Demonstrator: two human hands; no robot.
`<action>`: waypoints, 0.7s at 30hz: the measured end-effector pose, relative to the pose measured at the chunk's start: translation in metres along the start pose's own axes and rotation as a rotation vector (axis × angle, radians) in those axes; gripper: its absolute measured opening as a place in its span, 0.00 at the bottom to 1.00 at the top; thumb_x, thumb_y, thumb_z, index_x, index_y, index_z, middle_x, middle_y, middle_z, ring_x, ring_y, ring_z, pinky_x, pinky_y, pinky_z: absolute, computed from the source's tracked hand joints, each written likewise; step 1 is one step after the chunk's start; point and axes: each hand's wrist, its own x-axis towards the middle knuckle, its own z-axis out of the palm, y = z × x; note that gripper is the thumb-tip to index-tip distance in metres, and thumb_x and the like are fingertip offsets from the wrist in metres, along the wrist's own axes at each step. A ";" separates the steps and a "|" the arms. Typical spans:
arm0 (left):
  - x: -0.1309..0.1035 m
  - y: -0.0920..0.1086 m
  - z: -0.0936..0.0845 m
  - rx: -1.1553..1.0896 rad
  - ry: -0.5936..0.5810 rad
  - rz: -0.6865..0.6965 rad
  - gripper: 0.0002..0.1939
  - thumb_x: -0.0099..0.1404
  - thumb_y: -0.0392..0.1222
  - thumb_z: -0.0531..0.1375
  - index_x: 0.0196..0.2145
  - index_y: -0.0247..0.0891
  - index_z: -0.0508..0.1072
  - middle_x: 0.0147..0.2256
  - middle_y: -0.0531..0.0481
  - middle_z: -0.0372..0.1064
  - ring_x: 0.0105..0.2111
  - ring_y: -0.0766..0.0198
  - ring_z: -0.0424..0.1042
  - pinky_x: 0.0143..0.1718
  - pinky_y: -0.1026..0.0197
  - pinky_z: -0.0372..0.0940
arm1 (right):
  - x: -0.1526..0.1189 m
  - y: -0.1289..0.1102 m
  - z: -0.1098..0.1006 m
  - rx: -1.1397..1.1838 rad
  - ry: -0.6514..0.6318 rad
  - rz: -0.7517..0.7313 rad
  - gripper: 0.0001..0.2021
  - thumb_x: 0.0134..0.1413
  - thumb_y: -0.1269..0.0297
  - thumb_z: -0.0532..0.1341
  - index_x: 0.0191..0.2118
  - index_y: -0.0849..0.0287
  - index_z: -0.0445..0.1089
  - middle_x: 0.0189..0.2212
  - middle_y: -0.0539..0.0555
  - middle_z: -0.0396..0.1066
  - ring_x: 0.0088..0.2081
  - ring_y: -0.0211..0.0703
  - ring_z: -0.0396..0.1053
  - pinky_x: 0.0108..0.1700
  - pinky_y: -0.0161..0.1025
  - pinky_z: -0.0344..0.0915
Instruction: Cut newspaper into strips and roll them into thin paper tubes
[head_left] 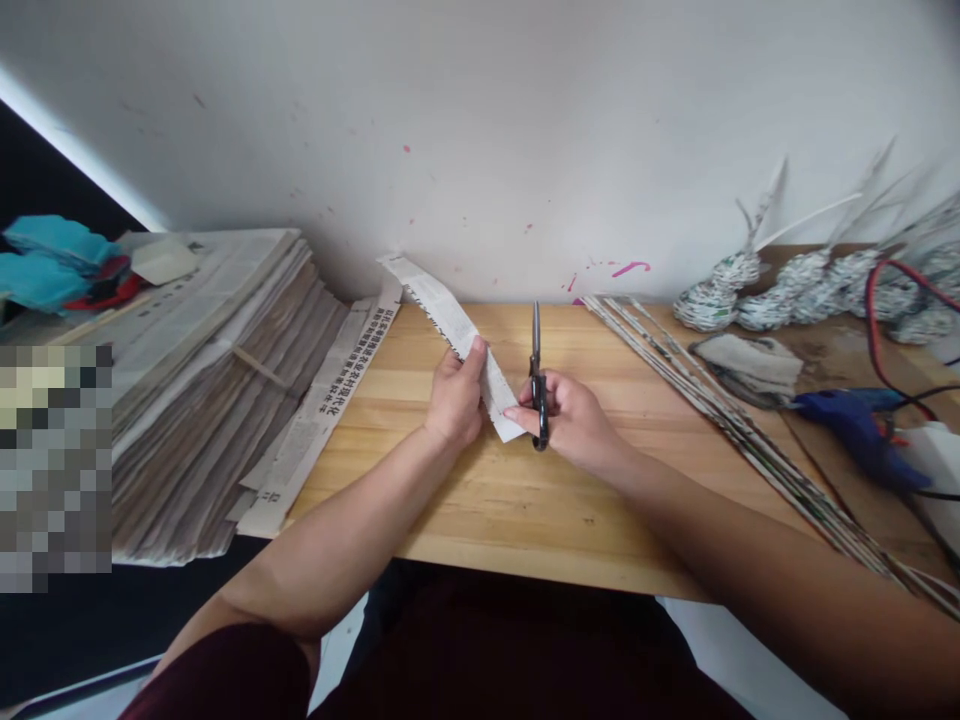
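Observation:
A long, narrow newspaper strip (pixel 442 300) slants over the wooden table, its upper end near the wall. My left hand (pixel 456 395) pinches the strip at its lower half, thumb on top. Black-handled scissors (pixel 537 385) are in my right hand (pixel 562 415), with the blades pointing up toward the wall and looking closed. My right thumb touches the white lower end of the strip. The fingers behind the scissor handles are partly hidden.
Stacked newspapers (pixel 232 370) fill the left side, with printed strips (pixel 337 390) beside them. Thin rolled paper sticks (pixel 697 400) lie on the right. Beyond them are woven paper shapes (pixel 709 295) and a blue glue gun (pixel 855 425) with cables. The wall stands behind the table (pixel 487 510).

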 end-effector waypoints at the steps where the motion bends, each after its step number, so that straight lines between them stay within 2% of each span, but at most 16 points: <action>1: 0.001 0.002 -0.001 0.001 0.015 0.095 0.20 0.58 0.55 0.68 0.32 0.38 0.66 0.24 0.57 0.62 0.21 0.72 0.61 0.22 0.67 0.57 | -0.001 -0.001 0.001 0.015 -0.017 0.013 0.19 0.38 0.60 0.74 0.33 0.57 0.64 0.24 0.46 0.70 0.24 0.37 0.70 0.25 0.34 0.63; 4: 0.008 0.016 -0.005 -0.006 0.064 0.344 0.20 0.62 0.58 0.64 0.31 0.41 0.62 0.23 0.58 0.63 0.18 0.73 0.59 0.19 0.67 0.54 | -0.005 -0.006 0.002 0.039 -0.088 0.033 0.21 0.40 0.58 0.74 0.33 0.57 0.63 0.24 0.45 0.70 0.22 0.37 0.71 0.23 0.33 0.63; 6: 0.014 0.027 -0.008 -0.031 0.108 0.392 0.20 0.64 0.59 0.62 0.31 0.42 0.60 0.23 0.58 0.63 0.17 0.73 0.59 0.18 0.67 0.52 | -0.009 -0.009 0.002 0.041 -0.169 0.059 0.22 0.41 0.55 0.74 0.32 0.57 0.62 0.21 0.44 0.69 0.19 0.36 0.69 0.20 0.32 0.61; 9: 0.022 0.037 -0.012 -0.087 0.179 0.335 0.19 0.66 0.57 0.60 0.31 0.42 0.59 0.23 0.58 0.64 0.16 0.72 0.61 0.18 0.66 0.53 | -0.019 -0.013 0.004 0.044 -0.338 0.135 0.24 0.43 0.46 0.72 0.31 0.57 0.61 0.19 0.43 0.66 0.16 0.34 0.66 0.18 0.32 0.62; 12: 0.027 0.041 -0.014 -0.138 0.231 0.237 0.18 0.68 0.55 0.59 0.32 0.41 0.60 0.24 0.57 0.66 0.17 0.72 0.63 0.19 0.66 0.55 | -0.029 -0.015 0.006 0.017 -0.458 0.108 0.26 0.45 0.40 0.69 0.30 0.57 0.60 0.19 0.44 0.64 0.18 0.33 0.65 0.20 0.32 0.64; 16: 0.030 0.047 -0.016 -0.208 0.265 0.134 0.15 0.69 0.53 0.58 0.33 0.40 0.60 0.25 0.57 0.67 0.17 0.73 0.64 0.19 0.67 0.56 | -0.037 -0.017 0.008 -0.043 -0.492 0.113 0.26 0.47 0.41 0.69 0.30 0.57 0.60 0.20 0.44 0.62 0.19 0.33 0.64 0.21 0.32 0.65; 21: 0.032 0.055 -0.016 -0.245 0.270 0.128 0.15 0.70 0.52 0.58 0.34 0.40 0.60 0.25 0.57 0.66 0.18 0.74 0.64 0.20 0.68 0.56 | -0.040 -0.014 0.009 -0.086 -0.511 0.156 0.23 0.49 0.45 0.70 0.30 0.57 0.60 0.23 0.45 0.61 0.21 0.33 0.64 0.22 0.32 0.66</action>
